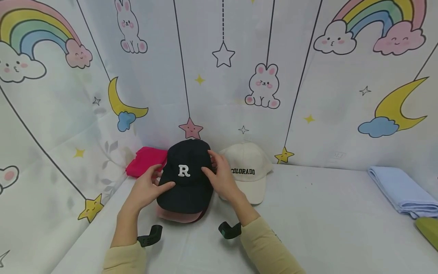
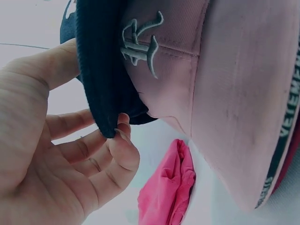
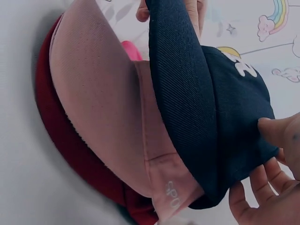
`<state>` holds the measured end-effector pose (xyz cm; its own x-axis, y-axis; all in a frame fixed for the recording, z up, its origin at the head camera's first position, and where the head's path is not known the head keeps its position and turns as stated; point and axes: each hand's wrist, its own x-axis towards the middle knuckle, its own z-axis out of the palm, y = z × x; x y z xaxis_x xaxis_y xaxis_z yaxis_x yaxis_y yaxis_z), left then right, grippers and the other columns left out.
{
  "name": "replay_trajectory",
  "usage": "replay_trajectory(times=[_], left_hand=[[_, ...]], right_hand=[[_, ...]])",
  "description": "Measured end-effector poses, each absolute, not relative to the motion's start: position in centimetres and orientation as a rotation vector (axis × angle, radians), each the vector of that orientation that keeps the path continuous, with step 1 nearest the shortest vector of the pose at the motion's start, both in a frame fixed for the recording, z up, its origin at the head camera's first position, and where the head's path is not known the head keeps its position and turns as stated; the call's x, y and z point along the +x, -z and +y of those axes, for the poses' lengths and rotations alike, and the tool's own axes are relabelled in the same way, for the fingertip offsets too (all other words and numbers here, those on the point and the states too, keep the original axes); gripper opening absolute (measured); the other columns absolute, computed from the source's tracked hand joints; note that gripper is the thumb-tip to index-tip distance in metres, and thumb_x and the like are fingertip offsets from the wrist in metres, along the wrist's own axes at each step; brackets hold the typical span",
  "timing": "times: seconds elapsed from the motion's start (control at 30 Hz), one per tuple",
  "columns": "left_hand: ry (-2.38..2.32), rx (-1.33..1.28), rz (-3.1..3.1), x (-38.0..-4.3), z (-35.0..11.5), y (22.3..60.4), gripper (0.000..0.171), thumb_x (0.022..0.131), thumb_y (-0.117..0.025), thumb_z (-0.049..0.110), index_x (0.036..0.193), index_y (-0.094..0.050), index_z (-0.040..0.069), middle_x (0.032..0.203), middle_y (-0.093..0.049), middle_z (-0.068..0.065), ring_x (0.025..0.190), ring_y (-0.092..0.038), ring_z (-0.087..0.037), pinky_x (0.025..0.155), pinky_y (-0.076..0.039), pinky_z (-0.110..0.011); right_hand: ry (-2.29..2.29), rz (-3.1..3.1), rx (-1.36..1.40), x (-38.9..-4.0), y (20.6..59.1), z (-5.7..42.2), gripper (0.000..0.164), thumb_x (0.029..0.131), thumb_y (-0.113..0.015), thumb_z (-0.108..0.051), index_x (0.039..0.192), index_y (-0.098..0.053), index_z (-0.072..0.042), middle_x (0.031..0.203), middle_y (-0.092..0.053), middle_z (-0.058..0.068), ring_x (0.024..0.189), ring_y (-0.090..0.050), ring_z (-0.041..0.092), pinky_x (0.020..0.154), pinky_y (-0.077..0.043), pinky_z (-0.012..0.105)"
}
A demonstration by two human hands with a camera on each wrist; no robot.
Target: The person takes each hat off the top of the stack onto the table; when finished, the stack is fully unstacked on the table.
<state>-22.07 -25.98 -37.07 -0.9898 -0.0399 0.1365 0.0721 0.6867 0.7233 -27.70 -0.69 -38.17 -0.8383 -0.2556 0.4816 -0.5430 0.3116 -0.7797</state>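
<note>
A navy baseball cap [image 1: 186, 198] with a white letter R sits over a pink cap [image 2: 164, 89], whose brim shows below it in the head view. Under the pink cap, a dark red cap [image 3: 75, 150] forms the bottom of the stack. My left hand [image 1: 145, 192] pinches the navy cap at the left side of its brim, thumb on top and fingertips at the edge. On the other side, my right hand [image 1: 224, 177] holds the crown, its thumb on the front and its fingers at the lower edge [image 3: 243, 180].
A cream cap [image 1: 244, 163] lettered COLORADO stands just right of the stack. Behind it on the left lies a bright pink folded cloth [image 1: 143, 161]. Folded light blue cloth [image 1: 403, 188] and an olive green item [image 1: 427, 228] lie at the table's right. A patterned curtain [image 1: 222, 95] hangs behind.
</note>
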Motion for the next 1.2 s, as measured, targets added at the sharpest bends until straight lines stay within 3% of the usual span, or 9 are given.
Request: replay_trajectory(times=[0.33,0.8,1.2], left_hand=[[1.165,-0.004,-2.683,-22.2,-25.9,36.7,0.091,0.083,-0.082,0.043,0.152,-0.036,0.005,0.129,-0.055,-0.02,0.104,-0.056,-0.033,0.082,-0.056,-0.043],[1.244,0.022,-2.586,-22.3,-25.2,36.7,0.089,0.083,-0.083,0.04,0.153,-0.038,0.008,0.135,-0.053,-0.018,0.115,-0.053,-0.036,0.092,-0.053,-0.05],[1.278,0.038,-2.473,-22.8,-24.6,37.0,0.084,0.085,-0.083,0.037,0.152,-0.04,0.01,0.134,-0.055,-0.014,0.112,-0.055,-0.032,0.091,-0.053,-0.047]], right_hand=[[-1.533,-2.223,0.752,-27.9,37.7,-1.1,0.051,0.098,-0.065,-0.004,0.146,-0.047,0.0,0.114,-0.049,0.015,0.101,-0.052,0.027,0.093,-0.05,0.042],[-1.564,-2.072,0.708,-28.9,37.6,-0.9,0.036,0.1,-0.058,0.003,0.135,-0.057,0.002,0.104,-0.053,0.014,0.095,-0.055,0.028,0.087,-0.052,0.041],[-1.489,-2.069,0.743,-30.7,35.5,-1.1,0.033,0.099,-0.058,0.004,0.132,-0.06,0.003,0.102,-0.056,0.015,0.092,-0.054,0.028,0.083,-0.05,0.038]])
